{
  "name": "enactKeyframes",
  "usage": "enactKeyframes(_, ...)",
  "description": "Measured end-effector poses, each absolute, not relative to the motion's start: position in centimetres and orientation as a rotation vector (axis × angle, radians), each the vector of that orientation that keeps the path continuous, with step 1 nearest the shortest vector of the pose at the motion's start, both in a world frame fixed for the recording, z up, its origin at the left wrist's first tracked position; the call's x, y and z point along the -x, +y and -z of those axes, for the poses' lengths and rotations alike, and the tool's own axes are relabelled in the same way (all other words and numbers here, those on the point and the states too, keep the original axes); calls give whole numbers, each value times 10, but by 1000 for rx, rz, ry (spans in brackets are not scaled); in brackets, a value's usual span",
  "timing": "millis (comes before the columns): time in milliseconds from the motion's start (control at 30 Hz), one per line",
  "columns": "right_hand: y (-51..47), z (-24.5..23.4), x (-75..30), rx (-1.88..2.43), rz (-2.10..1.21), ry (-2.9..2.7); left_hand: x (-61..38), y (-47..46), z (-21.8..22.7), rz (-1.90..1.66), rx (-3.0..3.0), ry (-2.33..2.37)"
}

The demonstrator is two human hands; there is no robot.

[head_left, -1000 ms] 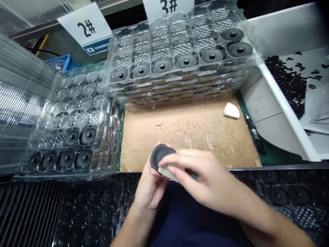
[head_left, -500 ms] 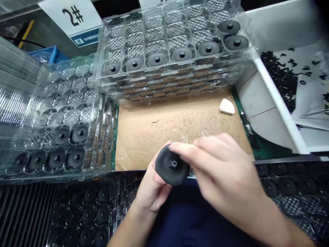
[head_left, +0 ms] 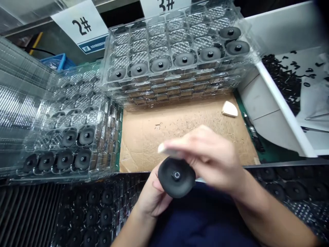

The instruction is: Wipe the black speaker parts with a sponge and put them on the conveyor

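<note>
A round-cornered, black dished part (head_left: 167,181) with a small ringed stub in its middle is in my left hand (head_left: 151,195). The fingers and thumb of that hand are closed around its underside and left edge, and the dished face is turned up towards me. My right hand (head_left: 210,157) is at the part's upper right rim, its index finger stretched across above the rim. Motion smears these fingers. A pale tip and a greyish strip show at the fingertip, and I cannot tell whether they are a held thing.
Cardboard (head_left: 144,137) with dark crumbs lies beyond my hands, bearing a white wedge-shaped block (head_left: 229,109). Stacked clear trays (head_left: 159,80) with similar black parts stand behind; more trays (head_left: 101,137) stand left. A black-handled tool (head_left: 253,132) lies right, beside a white bin (head_left: 285,113) with black scraps.
My right index finger has lifted from the part's rim and stretched out to the left. The black part appears slightly lower, still in my left hand. The whole view has shifted a little.
</note>
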State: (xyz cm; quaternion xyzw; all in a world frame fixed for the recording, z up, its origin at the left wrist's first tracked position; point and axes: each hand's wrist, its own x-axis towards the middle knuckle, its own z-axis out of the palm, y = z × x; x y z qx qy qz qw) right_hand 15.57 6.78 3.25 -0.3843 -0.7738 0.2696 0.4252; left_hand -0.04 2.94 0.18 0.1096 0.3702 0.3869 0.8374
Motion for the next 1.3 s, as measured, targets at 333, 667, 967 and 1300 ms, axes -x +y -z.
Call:
enactKeyframes(333,64,87,-170,1535,-887,-1717,5,28,0,-852,-167,427)
enactKeyframes(667,42,51,-172,1415,-847,-1739,6,26,15,-950,-503,433)
enactKeyframes(967,10,50,-186,1459,-750,-1824,9,22,33,-1176,-1742,975)
enactKeyframes(1300,11,25,-188,1173,-583,-2147,15,11,31,-1137,-1723,983)
